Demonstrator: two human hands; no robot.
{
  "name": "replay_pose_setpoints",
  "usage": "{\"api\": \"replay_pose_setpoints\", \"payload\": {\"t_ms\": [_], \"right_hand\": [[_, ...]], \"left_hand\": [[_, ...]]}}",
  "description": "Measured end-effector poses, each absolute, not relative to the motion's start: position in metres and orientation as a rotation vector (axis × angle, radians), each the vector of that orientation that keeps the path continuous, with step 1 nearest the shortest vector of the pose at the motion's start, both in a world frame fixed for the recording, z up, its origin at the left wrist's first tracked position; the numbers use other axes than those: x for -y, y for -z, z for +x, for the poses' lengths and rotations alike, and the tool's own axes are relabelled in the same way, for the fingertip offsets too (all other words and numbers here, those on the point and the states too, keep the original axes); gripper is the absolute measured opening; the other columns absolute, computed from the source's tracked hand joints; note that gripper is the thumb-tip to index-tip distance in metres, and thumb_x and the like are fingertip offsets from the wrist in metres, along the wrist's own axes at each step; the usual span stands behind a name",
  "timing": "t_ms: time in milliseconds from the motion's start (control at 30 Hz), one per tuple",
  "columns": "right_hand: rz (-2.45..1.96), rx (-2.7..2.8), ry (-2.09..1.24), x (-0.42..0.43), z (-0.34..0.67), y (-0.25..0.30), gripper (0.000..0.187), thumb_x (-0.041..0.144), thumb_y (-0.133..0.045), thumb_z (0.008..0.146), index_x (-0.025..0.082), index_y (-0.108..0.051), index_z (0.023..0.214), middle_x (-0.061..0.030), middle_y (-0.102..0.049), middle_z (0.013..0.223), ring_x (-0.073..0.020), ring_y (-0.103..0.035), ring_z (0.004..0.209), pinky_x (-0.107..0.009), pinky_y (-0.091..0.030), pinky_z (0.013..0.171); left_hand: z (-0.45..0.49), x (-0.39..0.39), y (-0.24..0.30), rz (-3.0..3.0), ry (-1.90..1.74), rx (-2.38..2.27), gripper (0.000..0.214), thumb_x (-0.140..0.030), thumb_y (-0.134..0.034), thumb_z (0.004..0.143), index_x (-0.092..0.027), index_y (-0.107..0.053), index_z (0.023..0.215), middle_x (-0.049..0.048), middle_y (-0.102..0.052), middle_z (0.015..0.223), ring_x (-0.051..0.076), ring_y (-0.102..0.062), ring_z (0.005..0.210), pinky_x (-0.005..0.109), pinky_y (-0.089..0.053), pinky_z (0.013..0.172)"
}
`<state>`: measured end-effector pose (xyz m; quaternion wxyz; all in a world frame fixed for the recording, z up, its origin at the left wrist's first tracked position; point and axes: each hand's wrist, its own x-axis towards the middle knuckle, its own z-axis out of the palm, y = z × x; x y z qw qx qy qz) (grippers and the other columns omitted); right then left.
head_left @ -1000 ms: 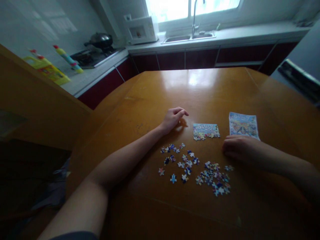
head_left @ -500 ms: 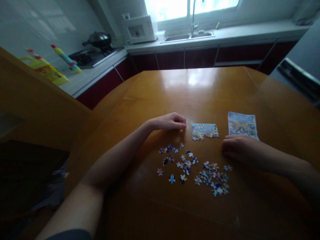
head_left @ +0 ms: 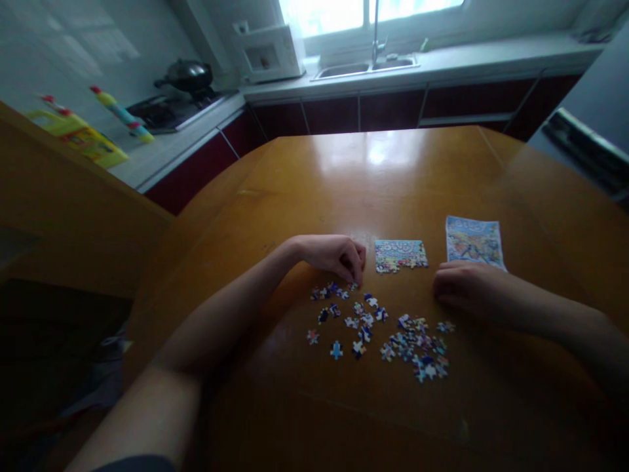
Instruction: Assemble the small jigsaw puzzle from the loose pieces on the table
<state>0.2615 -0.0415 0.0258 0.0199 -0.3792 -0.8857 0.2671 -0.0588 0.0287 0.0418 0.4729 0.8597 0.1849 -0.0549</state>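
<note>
My left hand [head_left: 338,254] lies on the wooden table [head_left: 393,170], fingers curled down and pinched on a loose puzzle piece [head_left: 352,286] at the top of the scattered pieces [head_left: 378,331]. Just right of it lies a partly assembled strip of puzzle [head_left: 400,255]. My right hand [head_left: 462,288] rests on the table with its fingers folded under, and nothing shows in it. It sits just below the printed reference picture [head_left: 472,241] and above the right end of the loose pieces.
Behind the table runs a kitchen counter with a sink [head_left: 363,67], a microwave [head_left: 268,56] and a stove with a pot [head_left: 184,75]. Yellow bottles [head_left: 78,134] stand at left. A wooden chair back [head_left: 63,196] is at the left edge.
My left hand has drawn back from beside the assembled strip and curled down onto the top of the loose pieces. My right hand has stayed put.
</note>
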Motion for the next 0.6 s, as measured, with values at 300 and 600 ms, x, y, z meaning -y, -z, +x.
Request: {"api": "replay_pose_setpoints", "payload": {"t_ms": [300,600], "right_hand": [[-1.167,2.742,-0.853,0.042,0.265,-0.025,0.012,0.018,-0.055,0.085,0.021,-0.065,0.08,-0.0048,-0.065,0.084,-0.0194,-0.061,0.075,-0.033,-0.046,0.069],[-1.176,2.74,-0.842,0.042,0.264,-0.027,0.01,0.019,-0.056,0.085,0.022,-0.064,0.079,-0.0041,-0.065,0.083,-0.0189,-0.06,0.075,-0.032,-0.046,0.068]], "left_hand": [[-0.068,-0.034,-0.044,2.116,0.217,-0.566,0.015,-0.026,-0.074,0.079,-0.018,-0.074,0.092,0.0033,-0.064,0.086,0.013,-0.057,0.075,0.023,-0.044,0.069],[-0.074,-0.017,-0.057,2.251,0.354,-0.825,0.021,-0.012,-0.078,0.061,-0.016,-0.063,0.075,-0.0024,-0.062,0.072,0.01,-0.049,0.063,0.021,-0.036,0.057]]}}
